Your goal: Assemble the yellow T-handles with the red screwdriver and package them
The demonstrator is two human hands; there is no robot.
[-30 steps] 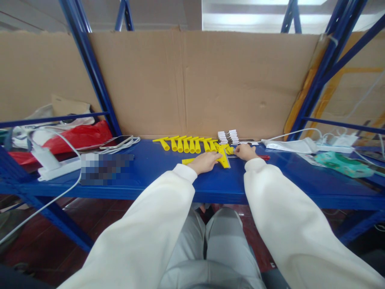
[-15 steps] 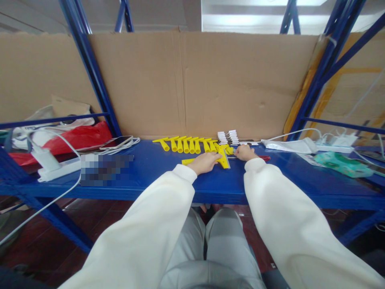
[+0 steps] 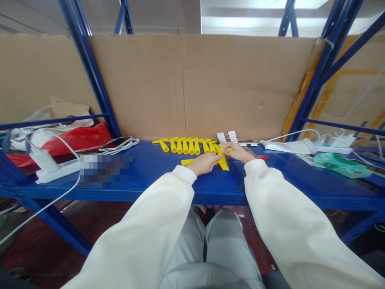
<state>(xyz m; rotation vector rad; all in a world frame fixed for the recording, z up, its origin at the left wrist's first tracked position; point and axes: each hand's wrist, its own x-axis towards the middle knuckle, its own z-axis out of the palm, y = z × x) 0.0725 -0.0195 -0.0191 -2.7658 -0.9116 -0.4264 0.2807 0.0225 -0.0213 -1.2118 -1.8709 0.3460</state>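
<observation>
My left hand (image 3: 205, 163) is closed round a yellow T-shaped scraper (image 3: 223, 163) lying on the blue shelf; its handle end sticks out to the left of the hand. A clear strip shows along the edge of the scraper's wide head. My right hand (image 3: 236, 152) is held with fingertips pinched together at the far end of that head. Anything between those fingertips is too small to name. Behind the hands, several more yellow T-shaped scrapers (image 3: 186, 147) lie in a row, their tube ends towards me. Small yellow pieces are partly hidden behind my right hand.
A stack of white pieces with dark bands (image 3: 227, 137) stands by the cardboard wall (image 3: 144, 84). A red-handled item (image 3: 262, 157) lies right of my right hand. Farther right are a white pouch (image 3: 290, 146) and a green packet (image 3: 342, 164). Left are a phone (image 3: 116, 143) and a power strip (image 3: 58, 171).
My right hand has moved left and slightly away from me, from beside the small yellow pieces to the scraper's head. My left hand stays on the scraper.
</observation>
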